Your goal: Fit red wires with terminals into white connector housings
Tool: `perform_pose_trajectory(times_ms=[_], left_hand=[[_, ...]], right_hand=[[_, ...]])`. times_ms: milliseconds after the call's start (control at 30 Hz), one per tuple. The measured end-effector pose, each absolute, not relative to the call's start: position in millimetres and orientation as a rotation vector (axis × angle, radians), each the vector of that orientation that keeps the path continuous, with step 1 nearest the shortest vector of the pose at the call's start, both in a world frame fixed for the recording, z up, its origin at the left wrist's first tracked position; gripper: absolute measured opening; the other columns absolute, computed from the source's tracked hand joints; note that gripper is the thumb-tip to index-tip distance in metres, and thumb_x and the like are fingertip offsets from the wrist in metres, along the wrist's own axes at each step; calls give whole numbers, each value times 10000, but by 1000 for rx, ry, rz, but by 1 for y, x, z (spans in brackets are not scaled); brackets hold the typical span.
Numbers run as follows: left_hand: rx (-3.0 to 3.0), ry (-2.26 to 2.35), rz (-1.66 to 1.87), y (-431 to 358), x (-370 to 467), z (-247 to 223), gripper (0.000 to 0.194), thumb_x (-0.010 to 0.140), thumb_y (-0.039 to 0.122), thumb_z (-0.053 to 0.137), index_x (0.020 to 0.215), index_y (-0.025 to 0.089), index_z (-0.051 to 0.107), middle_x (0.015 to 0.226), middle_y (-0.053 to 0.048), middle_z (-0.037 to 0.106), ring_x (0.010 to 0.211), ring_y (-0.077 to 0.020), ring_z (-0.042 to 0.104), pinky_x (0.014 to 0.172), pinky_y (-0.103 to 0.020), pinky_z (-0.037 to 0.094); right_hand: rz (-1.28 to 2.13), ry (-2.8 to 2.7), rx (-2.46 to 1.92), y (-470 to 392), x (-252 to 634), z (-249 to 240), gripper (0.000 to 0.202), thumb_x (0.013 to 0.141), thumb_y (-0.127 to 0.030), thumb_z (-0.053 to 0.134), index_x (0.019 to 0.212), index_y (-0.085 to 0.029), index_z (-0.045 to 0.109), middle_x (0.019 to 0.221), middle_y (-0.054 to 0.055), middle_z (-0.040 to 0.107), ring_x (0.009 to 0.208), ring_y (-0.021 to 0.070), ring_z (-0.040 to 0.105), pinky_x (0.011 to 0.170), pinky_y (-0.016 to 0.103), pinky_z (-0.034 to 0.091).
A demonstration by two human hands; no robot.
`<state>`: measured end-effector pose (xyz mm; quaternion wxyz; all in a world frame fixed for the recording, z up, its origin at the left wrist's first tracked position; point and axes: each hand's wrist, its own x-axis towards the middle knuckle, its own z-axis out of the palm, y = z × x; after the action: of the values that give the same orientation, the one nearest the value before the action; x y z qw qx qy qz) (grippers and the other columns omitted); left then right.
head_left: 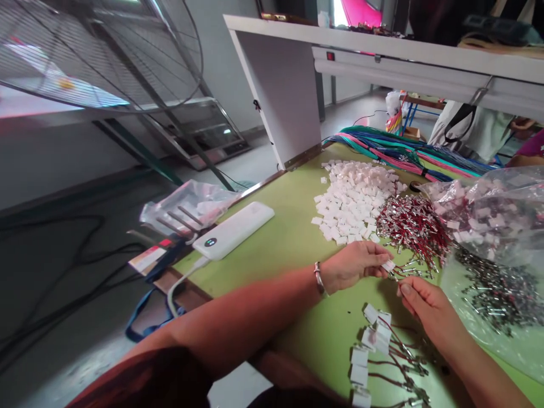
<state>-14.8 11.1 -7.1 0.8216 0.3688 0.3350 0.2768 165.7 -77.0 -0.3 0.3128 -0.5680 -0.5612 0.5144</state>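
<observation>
Between thumb and fingers, my left hand (357,265) pinches a small white plastic connector housing (388,265) over the green tabletop. Just to its right, my right hand (427,303) is closed on a short wire with a metal terminal, its end close to the housing. Whether the terminal sits inside the housing I cannot tell. Beyond my hands lie a heap of white housings (355,198) and a pile of short dark red wires with metal terminals (412,226). Nearer me, several housings with red wires attached (369,340) lie in a loose column.
A white power bank (233,231) with a plugged-in cable lies at the table's left edge. Clear plastic bags of parts (501,289) stand on the right. Long bundled coloured wires (395,148) stretch across the back beneath a white shelf (382,45). A fan (102,51) stands at upper left.
</observation>
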Motion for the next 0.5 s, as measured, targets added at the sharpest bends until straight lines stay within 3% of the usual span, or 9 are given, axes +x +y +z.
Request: perform_pose_trajectory(times_ms=[500], left_hand=[[1098, 655, 583, 9, -15, -7, 248, 745, 329, 777, 844, 142, 646, 635, 14, 672, 549, -79, 619, 525, -203, 437]], right_hand=[[1680, -1117, -1515, -77, 170, 6, 493, 709, -688, 606, 710, -207, 502, 475, -117, 274, 418, 54, 167, 407, 203, 122]])
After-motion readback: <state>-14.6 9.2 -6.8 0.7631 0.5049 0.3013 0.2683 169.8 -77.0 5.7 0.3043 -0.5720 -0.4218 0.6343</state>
